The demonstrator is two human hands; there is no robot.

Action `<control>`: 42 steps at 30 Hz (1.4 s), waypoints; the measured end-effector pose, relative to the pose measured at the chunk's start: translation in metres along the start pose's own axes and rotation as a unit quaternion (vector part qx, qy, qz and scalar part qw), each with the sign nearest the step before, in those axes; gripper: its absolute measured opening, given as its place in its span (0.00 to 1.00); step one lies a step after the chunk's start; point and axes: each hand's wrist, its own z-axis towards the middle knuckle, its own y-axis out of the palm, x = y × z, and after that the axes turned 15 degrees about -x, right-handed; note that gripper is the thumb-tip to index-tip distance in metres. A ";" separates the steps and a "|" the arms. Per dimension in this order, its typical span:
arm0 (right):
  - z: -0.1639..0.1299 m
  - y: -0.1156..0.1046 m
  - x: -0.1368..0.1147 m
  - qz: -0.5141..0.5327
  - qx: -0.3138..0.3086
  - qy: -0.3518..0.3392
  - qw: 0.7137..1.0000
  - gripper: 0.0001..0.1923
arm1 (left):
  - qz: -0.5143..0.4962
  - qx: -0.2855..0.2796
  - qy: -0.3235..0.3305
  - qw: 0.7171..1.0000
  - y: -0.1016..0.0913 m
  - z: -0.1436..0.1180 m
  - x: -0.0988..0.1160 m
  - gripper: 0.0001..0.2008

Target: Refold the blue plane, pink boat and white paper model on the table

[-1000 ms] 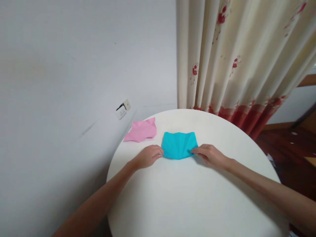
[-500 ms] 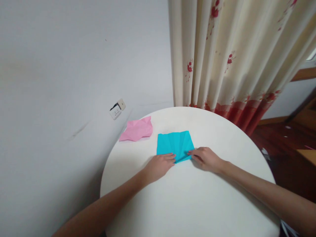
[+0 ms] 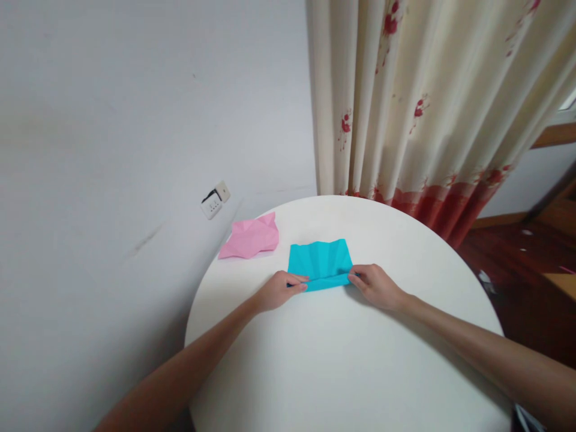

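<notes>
A creased sheet of blue paper (image 3: 320,258) lies on the round white table (image 3: 351,360). Its near edge is folded up into a narrow strip. At the left end of that strip, my left hand (image 3: 281,290) pinches the paper between thumb and fingers. My right hand (image 3: 375,285) grips the strip's right end in the same way, thumb toward me. Farther back on the left, a crumpled sheet of pink paper (image 3: 252,237) rests near the table's edge, apart from both hands.
A white wall with a socket (image 3: 211,205) borders the table on the left. Behind the table hangs a cream curtain (image 3: 373,108) with red flowers. To the right is a dark red floor (image 3: 517,258) with small scraps on it.
The blue paper's near edge now stands folded over as an even strip. My left hand has shifted left to the strip's end and closed on it; my right hand has moved slightly.
</notes>
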 end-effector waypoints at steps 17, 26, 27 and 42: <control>0.129 -0.106 -0.083 -0.192 0.289 -0.142 0.927 0.17 | 0.305 0.318 0.208 0.873 -0.196 0.020 0.037 0.18; 0.204 0.000 -0.087 -0.255 0.079 -0.190 0.945 0.26 | 0.439 0.252 0.038 0.862 -0.187 -0.066 -0.075 0.21; 0.213 0.013 -0.089 -0.258 0.054 -0.187 0.946 0.26 | 0.441 0.240 0.000 0.865 -0.184 -0.074 -0.088 0.22; 0.248 0.078 -0.119 -0.237 -0.099 -0.052 0.965 0.18 | 0.295 0.200 -0.236 0.904 -0.157 -0.004 -0.136 0.25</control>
